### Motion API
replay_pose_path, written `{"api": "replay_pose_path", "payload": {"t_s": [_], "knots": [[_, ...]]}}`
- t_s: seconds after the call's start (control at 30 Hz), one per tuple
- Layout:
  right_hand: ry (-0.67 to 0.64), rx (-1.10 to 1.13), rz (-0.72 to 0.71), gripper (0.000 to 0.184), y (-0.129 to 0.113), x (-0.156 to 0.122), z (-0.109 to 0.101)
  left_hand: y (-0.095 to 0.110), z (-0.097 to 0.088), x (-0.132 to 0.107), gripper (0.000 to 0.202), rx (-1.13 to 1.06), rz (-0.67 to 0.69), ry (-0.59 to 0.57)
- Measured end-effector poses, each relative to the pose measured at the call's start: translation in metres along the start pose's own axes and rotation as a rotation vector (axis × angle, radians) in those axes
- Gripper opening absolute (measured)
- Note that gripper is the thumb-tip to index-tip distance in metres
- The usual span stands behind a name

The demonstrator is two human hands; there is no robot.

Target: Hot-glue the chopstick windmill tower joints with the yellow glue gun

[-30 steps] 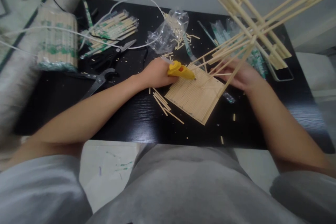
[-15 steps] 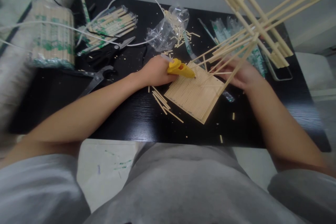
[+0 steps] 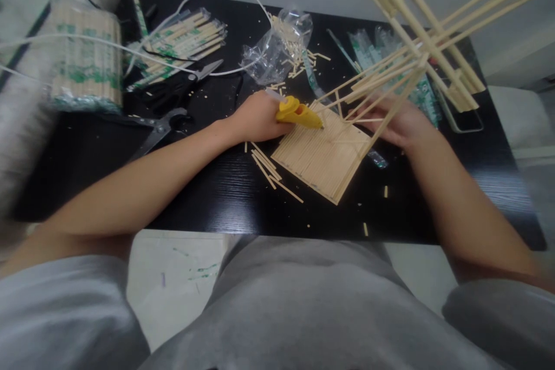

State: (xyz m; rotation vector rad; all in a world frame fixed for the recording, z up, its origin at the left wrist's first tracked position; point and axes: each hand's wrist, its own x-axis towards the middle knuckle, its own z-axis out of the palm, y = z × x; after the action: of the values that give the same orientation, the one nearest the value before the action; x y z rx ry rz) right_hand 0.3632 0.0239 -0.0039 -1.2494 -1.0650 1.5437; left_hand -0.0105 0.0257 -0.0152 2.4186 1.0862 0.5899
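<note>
One yellow glue gun [image 3: 301, 114] sits wrapped in our left hand [image 3: 256, 118], pointing at the stick panel [image 3: 316, 156] on the black surface [image 3: 212, 202]. Our right hand [image 3: 401, 121] is partly behind the stick frame [image 3: 428, 48]; we cannot tell whether it pinches anything.

dim, hazy light; pale glare on black tabletop [image 3: 225, 211]; picture edges blurred, stretched.

Yellow glue gun [image 3: 299, 114] at a stick model [image 3: 421, 62]
Its nozzle [image 3: 319, 124] points right, close to the model's flat slatted panel [image 3: 323, 162], set askew over the black tabletop [image 3: 234, 202]; thin struts [image 3: 339, 105] slant from panel to crossed frame [image 3: 433, 49].
</note>
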Motion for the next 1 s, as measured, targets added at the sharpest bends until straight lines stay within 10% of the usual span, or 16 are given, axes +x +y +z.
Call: {"api": "replay_pose_path", "payload": {"t_s": [1.0], "knots": [[0.028, 0.052, 0.003, 0.021, -0.003, -0.004, 0.012, 0.007, -0.006, -0.001, 0.026, -0.011, -0.041, 0.002]]}}
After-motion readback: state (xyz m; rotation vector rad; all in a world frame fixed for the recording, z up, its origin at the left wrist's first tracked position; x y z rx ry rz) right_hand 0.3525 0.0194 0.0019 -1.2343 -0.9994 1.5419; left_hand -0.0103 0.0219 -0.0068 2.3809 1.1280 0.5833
